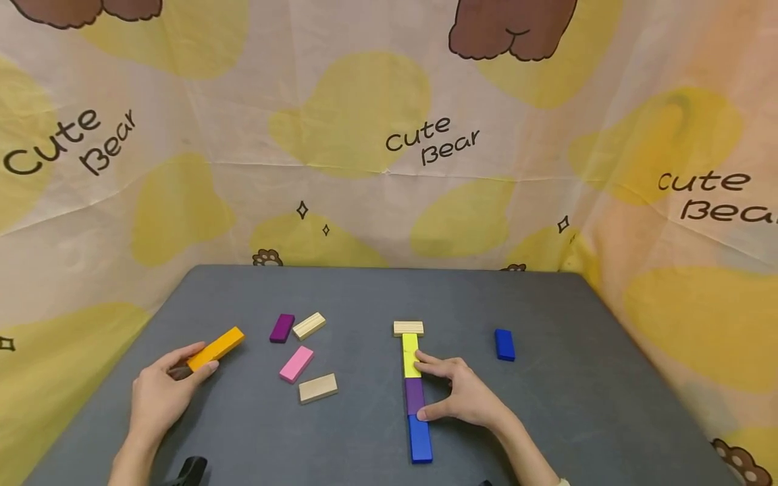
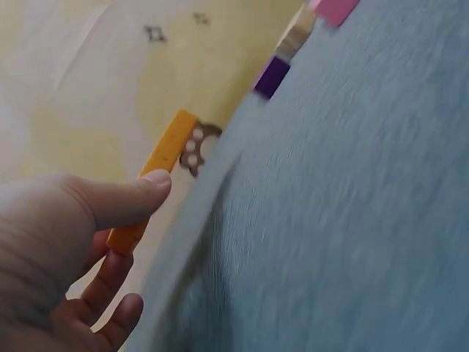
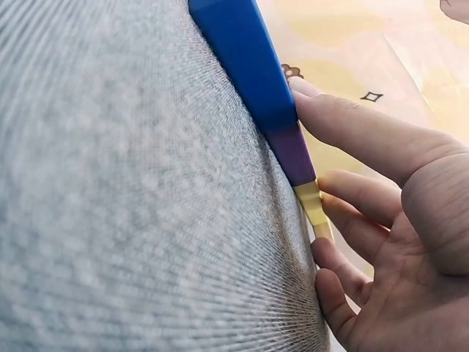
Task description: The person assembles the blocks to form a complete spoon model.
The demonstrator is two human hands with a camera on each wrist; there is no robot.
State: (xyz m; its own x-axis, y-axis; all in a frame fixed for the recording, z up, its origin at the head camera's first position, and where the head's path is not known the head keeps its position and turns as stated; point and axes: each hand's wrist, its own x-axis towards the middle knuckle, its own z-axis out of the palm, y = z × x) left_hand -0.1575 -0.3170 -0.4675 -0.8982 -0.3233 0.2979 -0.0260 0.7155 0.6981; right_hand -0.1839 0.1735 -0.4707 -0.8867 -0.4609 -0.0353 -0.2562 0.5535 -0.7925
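My left hand (image 1: 161,391) pinches an orange wooden block (image 1: 215,348) between thumb and fingers at the left of the table; its far end sticks out past the fingertips. My right hand (image 1: 464,391) rests against the right side of a straight row of blocks, holding none of them. Its thumb touches the near blue block (image 1: 420,440) by the joint with the purple block (image 1: 415,397), while its fingertips touch the yellow block (image 1: 410,351). Across the row's far end lies a natural wood block (image 1: 408,328). In the right wrist view the blue block (image 3: 245,62) looms closest.
Between the hands lie a dark purple block (image 1: 282,329), a pink block (image 1: 296,364) and two natural wood blocks, one farther (image 1: 309,326) and one nearer (image 1: 318,389). Another blue block (image 1: 504,345) lies at right on the grey table (image 1: 565,418). A printed curtain (image 1: 340,108) hangs behind.
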